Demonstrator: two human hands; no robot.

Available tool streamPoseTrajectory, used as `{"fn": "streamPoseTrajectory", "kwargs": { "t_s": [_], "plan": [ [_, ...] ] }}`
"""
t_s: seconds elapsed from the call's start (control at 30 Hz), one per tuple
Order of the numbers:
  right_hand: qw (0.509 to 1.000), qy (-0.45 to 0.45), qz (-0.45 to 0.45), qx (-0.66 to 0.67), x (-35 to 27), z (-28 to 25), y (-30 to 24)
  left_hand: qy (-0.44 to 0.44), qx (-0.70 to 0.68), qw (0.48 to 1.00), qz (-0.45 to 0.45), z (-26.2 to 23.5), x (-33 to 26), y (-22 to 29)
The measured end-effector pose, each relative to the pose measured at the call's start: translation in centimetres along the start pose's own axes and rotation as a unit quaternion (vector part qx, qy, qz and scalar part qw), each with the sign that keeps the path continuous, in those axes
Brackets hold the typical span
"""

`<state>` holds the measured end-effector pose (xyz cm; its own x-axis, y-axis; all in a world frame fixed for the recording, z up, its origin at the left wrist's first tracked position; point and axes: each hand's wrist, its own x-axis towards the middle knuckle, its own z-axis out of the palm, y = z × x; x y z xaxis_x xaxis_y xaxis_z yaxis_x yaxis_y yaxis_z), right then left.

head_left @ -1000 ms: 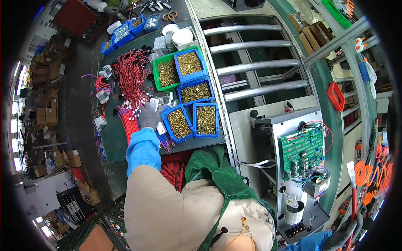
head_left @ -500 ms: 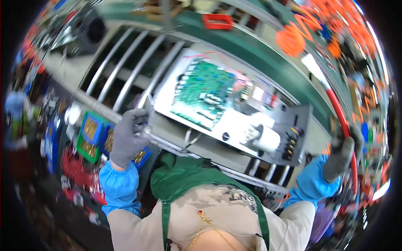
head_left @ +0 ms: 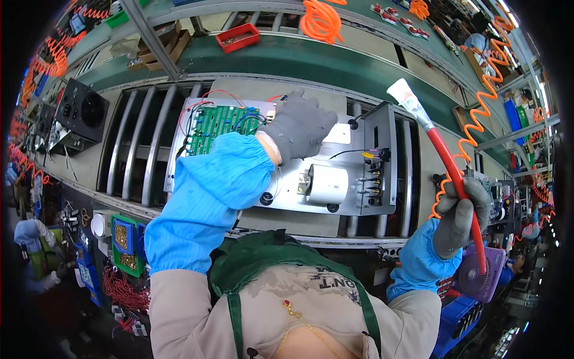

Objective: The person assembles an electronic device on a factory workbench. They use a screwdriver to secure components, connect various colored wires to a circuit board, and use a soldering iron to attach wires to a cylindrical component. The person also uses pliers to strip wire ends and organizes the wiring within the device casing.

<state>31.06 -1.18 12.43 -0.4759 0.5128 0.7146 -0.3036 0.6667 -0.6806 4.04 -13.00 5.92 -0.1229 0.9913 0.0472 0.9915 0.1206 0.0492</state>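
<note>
Electronics chassis [head_left: 347, 158] lies on the roller conveyor [head_left: 139, 140]. Left hand [head_left: 301, 127]: above it, fingers partly spread; any grip cannot be determined. Right hand [head_left: 463, 210]: gripping the red-handled brush [head_left: 445, 152]. Step, presumably: left-hand work beside the circuit board [head_left: 218, 124]. Next move calls for clearing the white cylinder [head_left: 329, 184].

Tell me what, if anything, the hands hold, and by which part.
The right hand grips a brush by its red handle. Whether the left hand, over the metal chassis, holds anything cannot be told.
</note>
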Motion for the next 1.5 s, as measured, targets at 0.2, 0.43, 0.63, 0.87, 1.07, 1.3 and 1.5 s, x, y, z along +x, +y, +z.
{"fn": "streamPoseTrajectory", "kwargs": {
  "t_s": [0.2, 0.43, 0.63, 0.87, 1.07, 1.3, 1.5],
  "plan": [
    [0.999, 0.002, 0.034, 0.02, -0.3, -0.4, 1.4, -0.139, 0.023, 0.988, 0.055, 1.9, 2.6, 1.9],
    [0.998, -0.002, 0.045, 0.034, 0.0, 0.7, 2.7, -0.173, 0.032, 0.983, 0.051, 3.9, 3.0, 0.9],
    [0.998, -0.004, 0.047, 0.032, 0.2, 0.5, 3.1, -0.171, 0.021, 0.983, 0.067, 3.8, 2.7, 1.1],
    [0.996, 0.021, 0.074, 0.041, 0.0, 1.0, 3.5, -0.091, 0.118, 0.972, 0.18, 4.5, 0.2, 0.6],
    [0.997, -0.003, 0.07, 0.043, 0.8, 2.2, 3.4, -0.094, 0.097, 0.973, 0.186, 5.3, 0.2, 0.6],
    [0.996, -0.011, 0.085, 0.03, 0.7, 2.2, 3.6, -0.09, 0.066, 0.977, 0.183, 6.5, 1.0, 0.2],
    [0.995, -0.025, 0.074, 0.058, 0.8, 3.1, 4.1, -0.062, 0.081, 0.988, 0.117, 7.5, -0.6, 0.0]
  ]
}}
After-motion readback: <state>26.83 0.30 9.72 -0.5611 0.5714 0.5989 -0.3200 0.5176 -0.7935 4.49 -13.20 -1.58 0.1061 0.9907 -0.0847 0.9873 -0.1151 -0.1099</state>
